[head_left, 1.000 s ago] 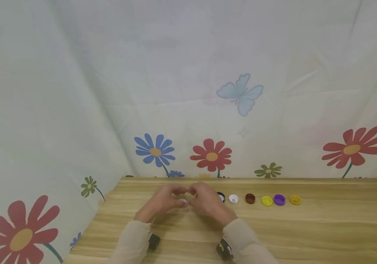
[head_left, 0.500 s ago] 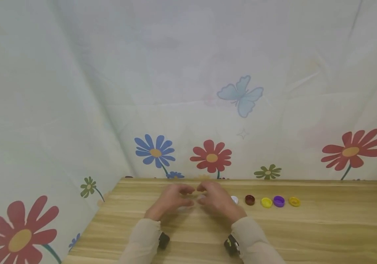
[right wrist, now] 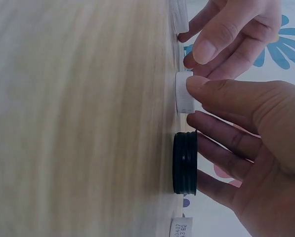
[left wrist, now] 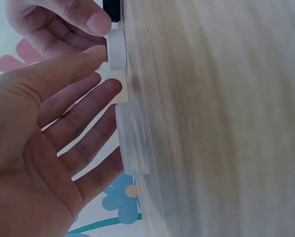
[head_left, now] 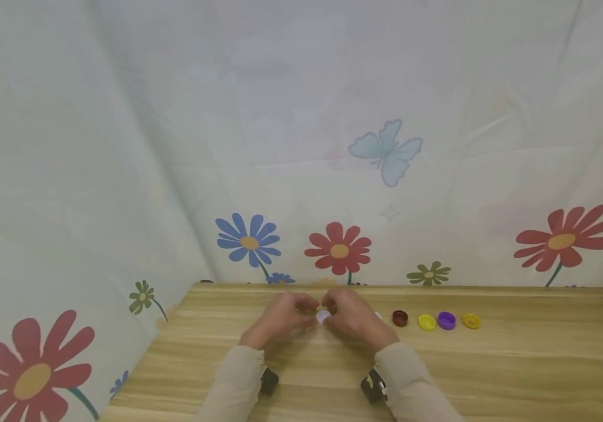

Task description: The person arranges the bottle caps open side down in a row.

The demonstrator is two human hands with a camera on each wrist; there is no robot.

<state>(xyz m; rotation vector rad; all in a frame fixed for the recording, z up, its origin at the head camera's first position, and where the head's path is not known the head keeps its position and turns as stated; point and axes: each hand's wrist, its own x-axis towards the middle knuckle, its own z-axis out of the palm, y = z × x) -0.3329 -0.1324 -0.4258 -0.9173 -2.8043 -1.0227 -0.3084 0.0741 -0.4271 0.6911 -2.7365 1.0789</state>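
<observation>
A small white bottle cap (head_left: pixel 323 316) lies on the table between my two hands. My left hand (head_left: pixel 284 316) is beside it with fingers loosely extended; in the left wrist view its thumb tip reaches the white cap (left wrist: pixel 117 49). Near that hand's other fingers stands a clear ribbed lid (left wrist: pixel 132 138). From the other side, my right hand (head_left: pixel 351 319) has its thumb at the white cap (right wrist: pixel 184 94) and its index fingertip just past the cap's edge. A black threaded cap (right wrist: pixel 186 163) is by the right hand's other fingers, hidden in the head view.
To the right, a row of caps continues: a white one (head_left: pixel 378 316) partly covered by my right hand, a brown one (head_left: pixel 400 318), a yellow one (head_left: pixel 426 322), a purple one (head_left: pixel 446 320) and an orange-yellow one (head_left: pixel 471 320). A floral cloth (head_left: pixel 280 117) hangs behind the wooden table (head_left: pixel 491 369).
Both hands have shifted right along the row, covering the black cap and part of a white one. A white cap now shows between them.
</observation>
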